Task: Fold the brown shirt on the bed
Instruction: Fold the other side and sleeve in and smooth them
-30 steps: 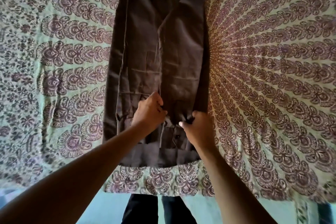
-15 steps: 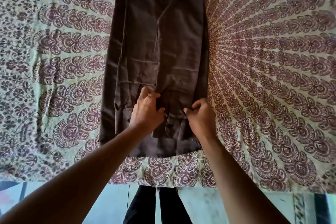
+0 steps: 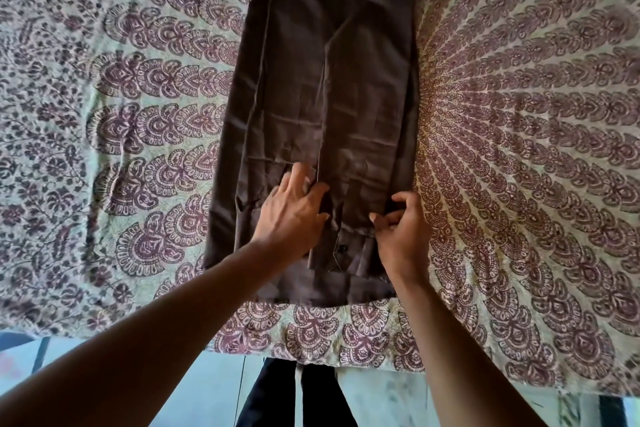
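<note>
The brown shirt (image 3: 325,80) lies lengthwise on the bed as a long narrow strip, its sides and sleeves folded inward, its hem near the bed's front edge. My left hand (image 3: 291,215) rests flat on the lower part of the shirt, fingers spread over a folded sleeve. My right hand (image 3: 401,229) is beside it on the right, fingers curled and pinching the cloth near a buttoned sleeve cuff (image 3: 349,246). The collar end runs out of the top of the frame.
The bed is covered by a pale green sheet (image 3: 138,121) with purple mandala print. Its front edge (image 3: 311,355) is just below the shirt's hem. Beyond it are a light floor (image 3: 381,399) and my dark trouser legs (image 3: 298,395).
Both hands slid a little farther up the shirt. My left hand flattened and spread its fingers, while my right hand kept its pinch on the cloth.
</note>
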A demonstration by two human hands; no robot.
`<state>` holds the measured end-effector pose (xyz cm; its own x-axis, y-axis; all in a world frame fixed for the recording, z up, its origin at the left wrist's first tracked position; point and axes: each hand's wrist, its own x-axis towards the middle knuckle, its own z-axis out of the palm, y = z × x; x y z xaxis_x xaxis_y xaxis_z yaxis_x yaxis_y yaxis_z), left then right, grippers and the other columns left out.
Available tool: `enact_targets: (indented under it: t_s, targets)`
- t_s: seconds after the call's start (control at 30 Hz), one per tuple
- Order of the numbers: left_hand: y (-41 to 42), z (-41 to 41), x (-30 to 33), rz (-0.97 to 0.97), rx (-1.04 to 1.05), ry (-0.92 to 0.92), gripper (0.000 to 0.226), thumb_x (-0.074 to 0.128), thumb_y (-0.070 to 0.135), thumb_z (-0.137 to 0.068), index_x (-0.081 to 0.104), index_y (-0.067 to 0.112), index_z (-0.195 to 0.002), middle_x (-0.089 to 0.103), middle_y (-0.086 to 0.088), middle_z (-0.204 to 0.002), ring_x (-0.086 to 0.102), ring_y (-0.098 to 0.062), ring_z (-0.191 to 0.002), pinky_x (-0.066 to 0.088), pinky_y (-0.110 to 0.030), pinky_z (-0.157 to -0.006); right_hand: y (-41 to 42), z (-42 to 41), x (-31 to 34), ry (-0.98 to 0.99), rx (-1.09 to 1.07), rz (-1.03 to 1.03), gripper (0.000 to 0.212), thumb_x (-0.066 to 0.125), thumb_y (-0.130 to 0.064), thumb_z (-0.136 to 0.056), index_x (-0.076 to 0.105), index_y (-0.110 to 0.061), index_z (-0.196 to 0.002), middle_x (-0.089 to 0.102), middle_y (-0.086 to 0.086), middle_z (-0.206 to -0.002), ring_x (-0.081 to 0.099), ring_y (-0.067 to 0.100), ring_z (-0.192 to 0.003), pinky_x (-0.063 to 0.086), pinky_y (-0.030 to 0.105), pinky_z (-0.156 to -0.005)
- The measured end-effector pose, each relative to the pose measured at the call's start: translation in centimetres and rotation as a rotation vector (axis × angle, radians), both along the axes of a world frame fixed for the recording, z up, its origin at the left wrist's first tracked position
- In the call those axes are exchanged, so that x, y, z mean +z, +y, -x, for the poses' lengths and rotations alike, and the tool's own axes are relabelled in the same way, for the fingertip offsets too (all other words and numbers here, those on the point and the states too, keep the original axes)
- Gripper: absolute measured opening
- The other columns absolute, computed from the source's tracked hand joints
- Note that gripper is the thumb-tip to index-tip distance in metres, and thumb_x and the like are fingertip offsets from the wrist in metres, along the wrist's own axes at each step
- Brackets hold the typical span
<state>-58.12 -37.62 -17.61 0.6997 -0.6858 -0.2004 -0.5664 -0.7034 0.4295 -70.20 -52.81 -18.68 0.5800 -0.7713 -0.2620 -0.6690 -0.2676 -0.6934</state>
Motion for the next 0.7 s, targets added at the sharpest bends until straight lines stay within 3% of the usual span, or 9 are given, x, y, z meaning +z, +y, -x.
enact_targets:
  t_s: [0.07, 0.2, 0.3, 0.37, 0.43, 0.53, 0.7]
  targets:
    - [0.5, -0.6, -0.7, -0.029, -0.078, -0.062, 0.064, 0.076, 0.041, -0.085, 0.056, 0.025, -0.143, 0.042, -0.007, -0.149, 0.047, -0.031, -0.129, 0.049, -0.051, -0.099, -0.1, -0.3, -0.3, -0.013, -0.029, 0.022, 0.041, 0.082, -0.008, -0.085, 0.056, -0.014, -0.117, 0.063, -0.009, -0.073, 0.066, 0.017, -0.071, 0.056, 0.045, -0.070]
    - [1.5, -1.0, -2.5, -0.086, -0.125, -0.006, 0.074, 0.064, 0.052, -0.092, 0.037, 0.034, -0.158, 0.018, 0.001, -0.171, 0.028, -0.030, -0.149, 0.035, -0.053, -0.112, -0.6, -0.8, -0.8, 0.013, -0.035, 0.039, 0.039, 0.080, -0.008, -0.086, 0.057, -0.013, -0.117, 0.061, -0.014, -0.071, 0.067, 0.020, -0.072, 0.056, 0.043, -0.071]
    - [1.9, -0.5, -3.2, -0.094, -0.125, -0.013, 0.072, 0.056, 0.056, -0.096, 0.030, 0.036, -0.160, 0.011, 0.004, -0.173, 0.027, -0.029, -0.148, 0.033, -0.057, -0.112, -0.6, -1.1, -1.0, 0.025, -0.027, 0.057, 0.037, 0.081, -0.012, -0.086, 0.060, -0.014, -0.116, 0.059, -0.016, -0.069, 0.064, 0.019, -0.072, 0.048, 0.033, -0.066]
    - [1.6, -0.5, -3.1, -0.095, -0.078, 0.035, 0.069, 0.051, 0.057, -0.099, 0.028, 0.037, -0.161, 0.008, 0.010, -0.172, 0.023, -0.028, -0.145, 0.030, -0.058, -0.112, -0.7, -1.4, -1.2, 0.014, -0.037, 0.077, 0.038, 0.082, -0.018, -0.086, 0.062, -0.017, -0.119, 0.064, -0.008, -0.078, 0.064, 0.019, -0.076, 0.042, 0.028, -0.066]
    - [0.8, -0.8, -2.8, -0.080, -0.018, 0.083, 0.067, 0.048, 0.058, -0.100, 0.028, 0.037, -0.160, 0.010, 0.015, -0.170, 0.022, -0.028, -0.141, 0.028, -0.058, -0.111, -1.2, -1.9, -1.6, -0.008, -0.030, 0.098, 0.039, 0.082, -0.023, -0.086, 0.065, -0.021, -0.120, 0.068, 0.001, -0.091, 0.065, 0.022, -0.082, 0.046, 0.029, -0.069]
    - [-0.1, -1.5, -2.4, -0.034, 0.036, 0.101, 0.065, 0.051, 0.053, -0.100, 0.032, 0.036, -0.159, 0.020, 0.020, -0.166, 0.026, -0.025, -0.136, 0.029, -0.051, -0.103, -2.1, -3.1, -1.8, -0.029, 0.009, 0.088, 0.035, 0.082, -0.020, -0.086, 0.072, -0.019, -0.120, 0.069, 0.007, -0.104, 0.066, 0.024, -0.093, 0.053, 0.034, -0.080]
    - [-0.5, -1.7, -2.6, -0.018, 0.042, 0.069, 0.065, 0.056, 0.043, -0.099, 0.034, 0.031, -0.159, 0.022, 0.021, -0.165, 0.031, -0.027, -0.131, 0.033, -0.050, -0.100, -2.8, -4.7, -1.4, -0.022, 0.069, 0.127, 0.038, 0.081, -0.011, -0.086, 0.073, -0.011, -0.123, 0.067, 0.010, -0.118, 0.063, 0.024, -0.109, 0.048, 0.029, -0.093]
